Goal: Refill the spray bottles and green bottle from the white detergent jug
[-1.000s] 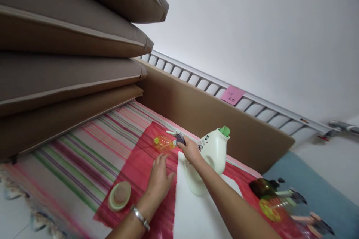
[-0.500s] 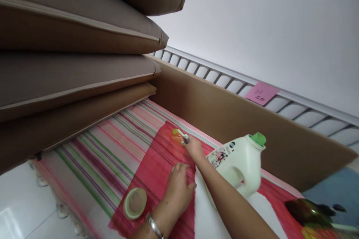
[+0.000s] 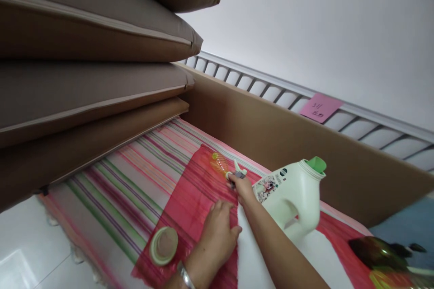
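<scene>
My right hand [image 3: 241, 186] is closed round the neck of a small spray bottle [image 3: 219, 162]. Its clear, ribbed, orange-yellow body lies tilted over the red cloth [image 3: 183, 198], and the pale trigger head sticks up beside my fingers. My left hand [image 3: 219, 230], with a silver bracelet at the wrist, hovers over or rests on the same cloth, fingers loosely apart and holding nothing. A round pale-green cap [image 3: 163, 246] sits left of it. Right of my right forearm stands a white detergent jug [image 3: 298, 198] with a green spout in its opening; the forearm hides part of it.
Stacked brown cushions [image 3: 95, 86] overhang the striped cloth [image 3: 129, 176] at the left. A tan board [image 3: 271, 131] runs along the back, with a pink note [image 3: 320, 107] above it. White paper [image 3: 254, 248] lies under the jug. A dark bottle [image 3: 375, 253] is at lower right.
My right hand has drawn back slightly to the right with the spray bottle, which now shows more of its body and trigger. My left hand has shifted slightly right.
</scene>
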{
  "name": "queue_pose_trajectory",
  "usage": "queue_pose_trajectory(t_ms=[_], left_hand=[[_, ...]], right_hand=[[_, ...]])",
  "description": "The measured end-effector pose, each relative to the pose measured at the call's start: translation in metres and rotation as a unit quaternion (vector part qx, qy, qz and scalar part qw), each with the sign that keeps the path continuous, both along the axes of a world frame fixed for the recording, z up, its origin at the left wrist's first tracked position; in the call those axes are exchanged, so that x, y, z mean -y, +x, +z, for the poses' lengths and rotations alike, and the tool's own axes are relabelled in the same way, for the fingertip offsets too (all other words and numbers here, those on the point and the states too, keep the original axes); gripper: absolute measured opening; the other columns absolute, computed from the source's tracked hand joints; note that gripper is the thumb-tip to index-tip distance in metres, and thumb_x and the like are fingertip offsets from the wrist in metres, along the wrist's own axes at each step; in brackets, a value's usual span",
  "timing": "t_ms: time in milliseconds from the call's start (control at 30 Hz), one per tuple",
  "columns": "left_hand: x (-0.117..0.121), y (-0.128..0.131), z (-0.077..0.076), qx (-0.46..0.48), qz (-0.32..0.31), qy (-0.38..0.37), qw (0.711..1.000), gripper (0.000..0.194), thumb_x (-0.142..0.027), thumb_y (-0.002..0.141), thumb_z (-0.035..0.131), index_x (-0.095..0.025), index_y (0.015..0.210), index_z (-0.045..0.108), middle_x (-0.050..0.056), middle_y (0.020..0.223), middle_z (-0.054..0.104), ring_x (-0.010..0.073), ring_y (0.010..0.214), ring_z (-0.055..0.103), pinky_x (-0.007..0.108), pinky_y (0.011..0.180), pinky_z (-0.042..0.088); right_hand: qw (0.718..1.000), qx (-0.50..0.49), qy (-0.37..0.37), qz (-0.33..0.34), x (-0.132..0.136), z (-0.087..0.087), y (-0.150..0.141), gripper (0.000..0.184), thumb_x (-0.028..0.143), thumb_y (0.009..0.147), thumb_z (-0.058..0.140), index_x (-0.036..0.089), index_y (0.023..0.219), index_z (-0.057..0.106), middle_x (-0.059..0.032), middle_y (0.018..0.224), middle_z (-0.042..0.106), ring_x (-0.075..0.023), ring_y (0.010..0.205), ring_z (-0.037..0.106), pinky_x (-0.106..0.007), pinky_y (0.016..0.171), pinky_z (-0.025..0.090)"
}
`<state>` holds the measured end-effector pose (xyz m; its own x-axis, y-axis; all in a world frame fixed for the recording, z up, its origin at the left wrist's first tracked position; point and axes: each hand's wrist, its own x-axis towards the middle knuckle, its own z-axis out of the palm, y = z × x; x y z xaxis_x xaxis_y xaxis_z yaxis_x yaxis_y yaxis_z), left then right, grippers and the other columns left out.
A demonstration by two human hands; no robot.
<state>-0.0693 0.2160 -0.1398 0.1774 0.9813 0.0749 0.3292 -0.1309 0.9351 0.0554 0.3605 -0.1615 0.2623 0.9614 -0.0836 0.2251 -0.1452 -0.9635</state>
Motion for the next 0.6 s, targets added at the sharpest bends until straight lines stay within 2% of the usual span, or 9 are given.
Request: queue_pose_trajectory(t_ms=[100, 300, 467, 600], left_hand=[[0.001, 0.000, 0.001, -0.003, -0.001, -0.006, 1.000, 0.047, -0.018, 0.071, 0.059, -0.017, 0.117, 0.053, 0.010, 0.120, 0.054, 0.0259, 0.114, 0.045, 0.037, 0.101, 0.033], [0.003, 0.001, -0.002, -0.007, -0.010, 0.011, 1.000, 0.040, -0.018, 0.070, 0.059, -0.019, 0.110, 0.057, 0.008, 0.113, 0.057, 0.0247, 0.108, 0.048, 0.035, 0.098, 0.035], [0.003, 0.001, -0.002, -0.025, -0.017, 0.004, 1.000, 0.040, -0.018, 0.070, 0.057, -0.018, 0.110, 0.057, 0.009, 0.113, 0.057, 0.0247, 0.107, 0.048, 0.035, 0.097, 0.036], [0.002, 0.001, 0.000, -0.033, -0.023, 0.001, 0.999, 0.042, -0.016, 0.069, 0.055, -0.016, 0.110, 0.057, 0.010, 0.115, 0.056, 0.0255, 0.108, 0.047, 0.036, 0.098, 0.036]], right_hand=[[0.989, -0.145, -0.013, -0.031, 0.006, -0.007, -0.003, 0.021, 0.028, 0.087, 0.055, 0.014, 0.104, 0.056, -0.0037, 0.098, 0.061, -0.0139, 0.078, 0.061, -0.031, 0.066, 0.053], [0.934, -0.351, -0.005, -0.063, 0.021, -0.019, -0.004, 0.022, 0.028, 0.087, 0.054, 0.014, 0.105, 0.056, -0.0039, 0.099, 0.061, -0.0140, 0.079, 0.061, -0.031, 0.066, 0.054], [0.900, -0.432, 0.011, -0.056, 0.033, -0.031, -0.004, 0.019, 0.028, 0.088, 0.054, 0.014, 0.100, 0.058, -0.0034, 0.096, 0.063, -0.0137, 0.078, 0.062, -0.031, 0.067, 0.054], [0.894, -0.445, 0.019, -0.046, 0.041, -0.036, -0.005, 0.016, 0.027, 0.088, 0.054, 0.013, 0.094, 0.060, -0.0022, 0.090, 0.065, -0.0131, 0.076, 0.063, -0.031, 0.067, 0.054]])
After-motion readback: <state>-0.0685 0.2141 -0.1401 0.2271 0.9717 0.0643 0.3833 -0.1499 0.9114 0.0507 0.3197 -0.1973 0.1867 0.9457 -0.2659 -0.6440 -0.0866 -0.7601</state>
